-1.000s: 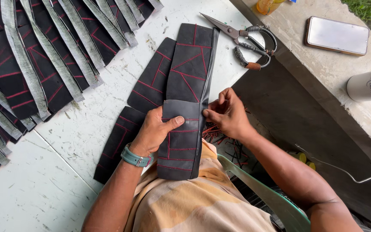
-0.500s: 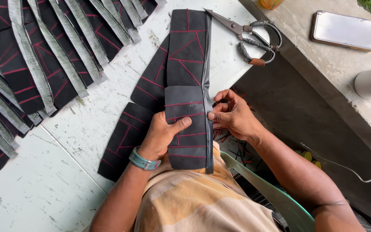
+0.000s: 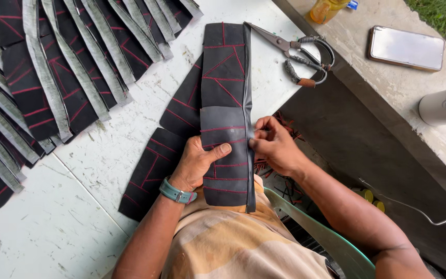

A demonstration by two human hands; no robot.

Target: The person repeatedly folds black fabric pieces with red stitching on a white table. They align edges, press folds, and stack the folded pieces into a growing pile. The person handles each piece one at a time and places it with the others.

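The left hand (image 3: 198, 164) lies flat on a long black panel (image 3: 226, 119), fingers spread, thumb stretched across toward three o'clock — open, pressing rather than gripping. The right hand (image 3: 274, 147) is at the panel's right edge, fingertips pinched shut on that edge just beside the left thumb. By the look of it, the step in hand is lining up or folding the panel's long edge while the flat palm keeps it from sliding. The next move probably calls for steady pressure from the left hand and small pinches along the edge, so the layers stay even.

The panel is a stiff-looking black strip crossed with red stitched lines, some straight, some slanting. Its far end lies on the white worktop (image 3: 68, 206) toward twelve o'clock, and its near end hangs over the worktop edge above the person's lap. A shorter grey-black piece lies across its middle under the hands.

At nine o'clock of the panel, more black stitched pieces (image 3: 156, 165) lie partly tucked beneath it. Toward ten o'clock a fanned row of similar strips (image 3: 63, 67) covers the worktop. At one o'clock lie scissors (image 3: 298, 54) — well apart from both hands.
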